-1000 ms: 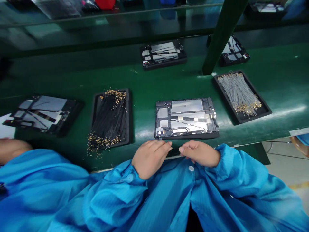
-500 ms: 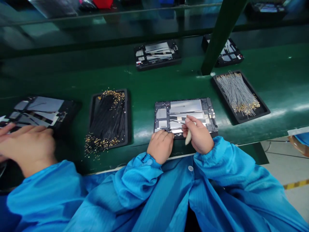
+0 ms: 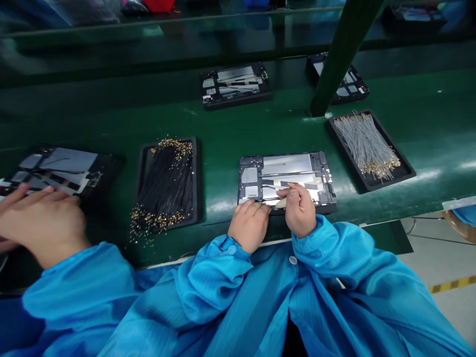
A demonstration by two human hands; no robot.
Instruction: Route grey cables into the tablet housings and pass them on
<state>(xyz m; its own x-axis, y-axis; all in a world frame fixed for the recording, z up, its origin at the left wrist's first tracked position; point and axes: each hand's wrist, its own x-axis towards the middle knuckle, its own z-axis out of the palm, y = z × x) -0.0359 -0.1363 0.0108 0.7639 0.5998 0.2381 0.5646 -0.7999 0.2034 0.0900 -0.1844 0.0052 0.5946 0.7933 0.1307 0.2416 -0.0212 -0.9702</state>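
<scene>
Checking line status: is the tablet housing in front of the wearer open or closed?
Open: the tablet housing lies uncovered, silver panels and thin cables exposed, the right hand holding a pale stick over them.

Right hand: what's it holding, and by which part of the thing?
The right hand pinches a pale stick just behind its tip, between thumb and fingers.

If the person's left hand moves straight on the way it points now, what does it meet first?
The left hand would first meet the near edge of the black-framed open tablet with silver panels. Its fingertips look already at that edge, though depth makes contact hard to confirm.
</scene>
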